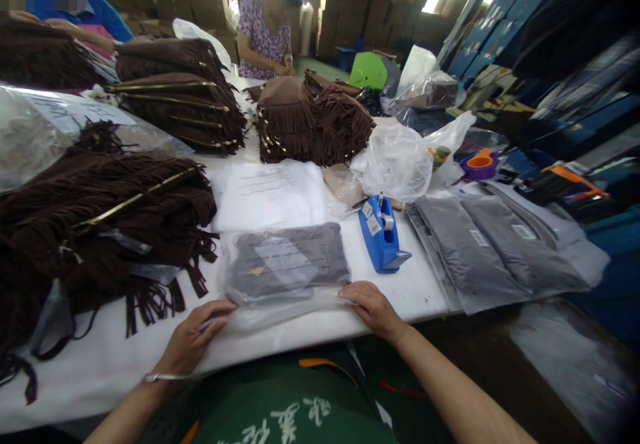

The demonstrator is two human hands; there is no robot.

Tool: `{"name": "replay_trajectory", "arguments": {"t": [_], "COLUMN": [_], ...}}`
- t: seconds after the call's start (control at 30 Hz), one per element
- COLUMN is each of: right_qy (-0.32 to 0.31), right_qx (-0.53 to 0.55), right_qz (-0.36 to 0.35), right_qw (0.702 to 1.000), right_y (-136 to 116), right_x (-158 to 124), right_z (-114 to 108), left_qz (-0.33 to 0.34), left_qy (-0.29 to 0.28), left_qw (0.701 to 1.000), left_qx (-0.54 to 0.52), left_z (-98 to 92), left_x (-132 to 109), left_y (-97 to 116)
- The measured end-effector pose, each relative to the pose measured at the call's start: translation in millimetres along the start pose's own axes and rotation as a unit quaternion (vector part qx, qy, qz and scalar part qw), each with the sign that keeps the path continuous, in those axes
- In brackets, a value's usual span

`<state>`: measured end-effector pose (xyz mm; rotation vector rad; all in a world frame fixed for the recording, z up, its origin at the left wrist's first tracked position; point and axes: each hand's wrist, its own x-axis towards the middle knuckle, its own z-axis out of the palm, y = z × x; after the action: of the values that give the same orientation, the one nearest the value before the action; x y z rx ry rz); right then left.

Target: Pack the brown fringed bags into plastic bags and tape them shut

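A clear plastic bag (295,301) with a dark, flat item and a pale slip inside lies at the table's front edge. My left hand (197,337) pinches its near left corner, fingers closed on the plastic. At the near right corner my right hand (375,307) grips the bag's edge between thumb and fingers. Just beyond the bag rests a stack of white printed plastic bags (275,194). A blue tape dispenser (381,234) stands to the right of the bag. Brown fringed bags (135,211) with gold zippers are heaped on the left.
Packed grey bags with barcode labels (480,244) lie at the right. More fringed bags (310,117) and crumpled clear plastic (395,161) sit farther back, near a purple and orange tape roll (480,161). Another person (265,31) stands across the white table (320,336).
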<state>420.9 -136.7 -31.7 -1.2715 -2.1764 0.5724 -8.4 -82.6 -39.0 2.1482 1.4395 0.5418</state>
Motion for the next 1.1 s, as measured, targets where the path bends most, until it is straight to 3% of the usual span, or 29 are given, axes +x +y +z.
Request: {"name": "replay_trajectory", "arguments": {"t": [0.07,0.13,0.2,0.33,0.43,0.57,0.67,0.73,0.83,0.93,1.0,1.1], "right_qy": [0.021,0.013,0.015,0.012,-0.018,0.072,0.113,0.123,0.113,0.070,0.065,0.091], "right_qx": [0.014,0.027,0.041,0.057,0.031,0.013,-0.016,-0.036,-0.070,-0.114,-0.095,-0.022], "right_qz": [0.028,0.052,0.062,0.057,0.019,0.020,0.112,0.171,0.243,0.305,0.328,0.350], "right_qw": [0.999,0.998,0.997,0.997,0.999,0.997,0.987,0.977,0.961,0.943,0.938,0.932], "right_y": [1,-3,-9,-19,-20,-21,-29,-37,-46,-52,-53,-51], "right_x": [-5,-11,-18,-24,-21,-11,-3,3,12,21,26,31], "right_z": [6,8,8,9,12,18,26,31,36,35,33,31], "left_qz": [0.068,0.085,0.039,-0.103,-0.138,-0.094,-0.044,-0.005,0.042,0.098,0.156,0.164], "left_qy": [-0.043,-0.053,-0.037,0.066,0.093,0.123,0.136,0.114,0.094,0.115,0.057,-0.054], "left_qw": [0.997,0.995,0.999,0.992,0.986,0.985,0.979,0.975,0.957,0.956,0.971,0.979], "left_qx": [-0.011,-0.009,-0.007,0.002,0.019,0.078,0.147,0.193,0.272,0.250,0.173,0.108], "left_z": [-3.3,-5.3,-4.1,3.9,7.4,9.1,7.5,1.4,-13.1,-16.7,-5.6,23.4], "left_x": [-10,-19,-25,-26,-21,-18,-19,-17,-2,26,45,64], "left_y": [-7,-14,-19,-22,-16,-10,-14,-14,6,51,82,107]}}
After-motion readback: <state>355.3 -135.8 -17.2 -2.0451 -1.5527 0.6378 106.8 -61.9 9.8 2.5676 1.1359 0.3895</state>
